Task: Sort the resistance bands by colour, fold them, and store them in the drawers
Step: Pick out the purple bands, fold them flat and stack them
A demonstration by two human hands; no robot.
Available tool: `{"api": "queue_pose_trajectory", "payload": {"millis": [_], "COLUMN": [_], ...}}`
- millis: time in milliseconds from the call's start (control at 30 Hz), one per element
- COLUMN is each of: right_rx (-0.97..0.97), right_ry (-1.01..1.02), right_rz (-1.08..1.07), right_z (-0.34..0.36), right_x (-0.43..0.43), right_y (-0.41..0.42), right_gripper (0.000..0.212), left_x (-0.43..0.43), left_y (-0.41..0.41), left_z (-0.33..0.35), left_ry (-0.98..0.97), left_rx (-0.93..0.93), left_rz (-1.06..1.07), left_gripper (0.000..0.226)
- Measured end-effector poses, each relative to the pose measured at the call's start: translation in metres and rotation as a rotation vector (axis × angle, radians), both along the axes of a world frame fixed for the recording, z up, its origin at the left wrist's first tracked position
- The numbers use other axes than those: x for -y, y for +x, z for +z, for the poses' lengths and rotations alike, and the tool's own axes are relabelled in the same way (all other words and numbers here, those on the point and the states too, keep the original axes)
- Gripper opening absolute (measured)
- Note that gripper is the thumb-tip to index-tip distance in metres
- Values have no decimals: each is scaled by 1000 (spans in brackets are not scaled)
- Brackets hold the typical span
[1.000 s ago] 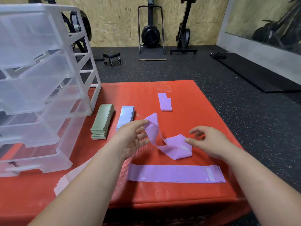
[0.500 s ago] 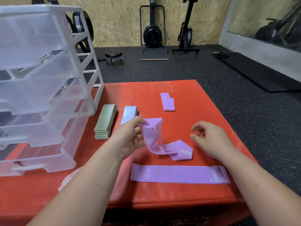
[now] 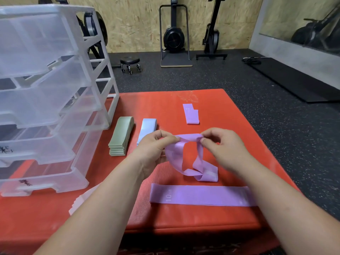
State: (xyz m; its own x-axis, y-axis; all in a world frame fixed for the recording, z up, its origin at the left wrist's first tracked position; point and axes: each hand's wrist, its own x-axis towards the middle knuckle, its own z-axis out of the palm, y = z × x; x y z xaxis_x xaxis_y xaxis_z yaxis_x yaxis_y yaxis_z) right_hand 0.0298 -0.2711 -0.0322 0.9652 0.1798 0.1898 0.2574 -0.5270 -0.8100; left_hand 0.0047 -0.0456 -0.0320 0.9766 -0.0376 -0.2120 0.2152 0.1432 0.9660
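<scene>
A twisted purple band hangs between both hands over the red mat. My left hand pinches its top left end and my right hand pinches its top right; the lower loop rests on the mat. A flat purple band marked 10 LB lies just below. A folded purple band lies farther back. A stack of folded green bands and folded light blue bands sit left of my hands. The clear plastic drawer unit stands at the left.
Pale pink bands peek out under my left forearm near the drawer unit's base. Beyond the mat is black rubber floor with a small wheeled stool, rowing machines against a wooden wall, and a black floor mat at right.
My right hand moved in from the right and took hold of the band's top. Both hands lifted the purple band, so it now spans between them.
</scene>
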Motion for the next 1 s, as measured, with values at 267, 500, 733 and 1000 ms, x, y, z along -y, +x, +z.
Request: {"api": "queue_pose_trajectory", "payload": {"millis": [267, 500, 733, 1000], "right_rx": [-140, 158, 110, 213], "right_ry": [212, -148, 293, 267], "right_rz": [-45, 11, 42, 26], "right_z": [8, 10, 28, 29], "right_x": [9, 11, 7, -8], "right_y": [3, 4, -4, -9], "right_gripper": [24, 9, 16, 9], "left_x": [8, 7, 8, 20], "left_y": [-3, -3, -5, -8], "left_z": [13, 16, 19, 20], "left_ry": [-156, -260, -140, 79], "left_rx": [174, 291, 400, 494], "left_rz": [2, -15, 11, 80], "left_gripper": [13, 23, 36, 35]}}
